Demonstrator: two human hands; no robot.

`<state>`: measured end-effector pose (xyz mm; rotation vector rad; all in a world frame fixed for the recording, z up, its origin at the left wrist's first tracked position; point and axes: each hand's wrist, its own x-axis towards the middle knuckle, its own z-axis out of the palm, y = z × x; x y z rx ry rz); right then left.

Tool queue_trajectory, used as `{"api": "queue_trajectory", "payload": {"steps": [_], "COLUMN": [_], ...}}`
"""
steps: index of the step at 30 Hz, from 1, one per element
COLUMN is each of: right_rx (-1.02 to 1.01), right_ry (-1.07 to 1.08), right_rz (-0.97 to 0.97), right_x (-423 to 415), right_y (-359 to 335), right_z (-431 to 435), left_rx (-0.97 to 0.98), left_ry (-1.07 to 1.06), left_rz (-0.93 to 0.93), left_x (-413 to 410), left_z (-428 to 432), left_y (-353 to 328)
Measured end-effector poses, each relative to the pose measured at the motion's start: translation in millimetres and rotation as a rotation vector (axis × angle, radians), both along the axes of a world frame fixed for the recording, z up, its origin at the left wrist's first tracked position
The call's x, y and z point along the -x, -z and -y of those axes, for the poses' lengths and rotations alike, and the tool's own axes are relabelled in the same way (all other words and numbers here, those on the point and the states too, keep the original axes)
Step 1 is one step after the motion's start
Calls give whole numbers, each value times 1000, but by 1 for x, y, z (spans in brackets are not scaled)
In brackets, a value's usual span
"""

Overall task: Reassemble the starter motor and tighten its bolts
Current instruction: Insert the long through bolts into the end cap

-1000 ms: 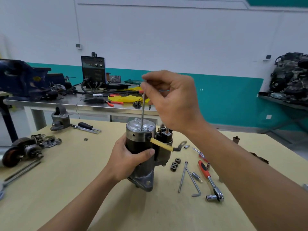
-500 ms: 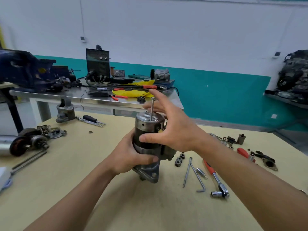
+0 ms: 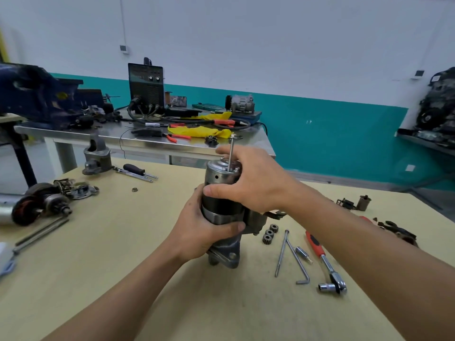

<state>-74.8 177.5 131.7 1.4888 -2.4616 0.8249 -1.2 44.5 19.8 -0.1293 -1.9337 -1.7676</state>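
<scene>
The starter motor stands upright on the wooden table, silver cap on top. A long through bolt sticks up out of the cap. My left hand grips the motor's lower body from the left. My right hand wraps around the upper housing from the right, thumb across the front and fingers over the cap beside the bolt. A second long bolt lies on the table to the right, next to a hex key and a red-handled ratchet.
Three small gears and a bit lie right of the motor. An armature, end plate and rods sit at the left. A screwdriver and a housing lie behind. A steel bench with a welder stands beyond.
My right hand let go of the bolt's top and came down to grip the motor housing. The bolt has sunk lower into the cap. The view shifted slightly.
</scene>
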Motion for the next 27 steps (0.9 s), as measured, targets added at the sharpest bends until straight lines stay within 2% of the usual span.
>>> {"api": "queue_trajectory", "payload": {"steps": [4, 11, 14, 17, 23, 27], "right_rx": [-67, -101, -136, -128, -152, -156], "right_ry": [29, -139, -159, -133, -62, 90], "right_rz": [1, 115, 73, 14, 25, -83], "right_x": [-3, 5, 5, 2, -5, -17], "right_y": [-5, -16, -19, -17, -14, -11], "right_z": [4, -9, -10, -9, -6, -3], "left_rx": [1, 20, 19, 5, -10, -22], "left_ry": [-1, 155, 166, 165, 196, 142], "left_rz": [1, 40, 30, 30, 45, 36], "left_x": [0, -3, -4, -6, -7, -10], "left_z": [-1, 5, 4, 4, 6, 4], "left_y": [0, -8, -7, -6, -7, -5]}}
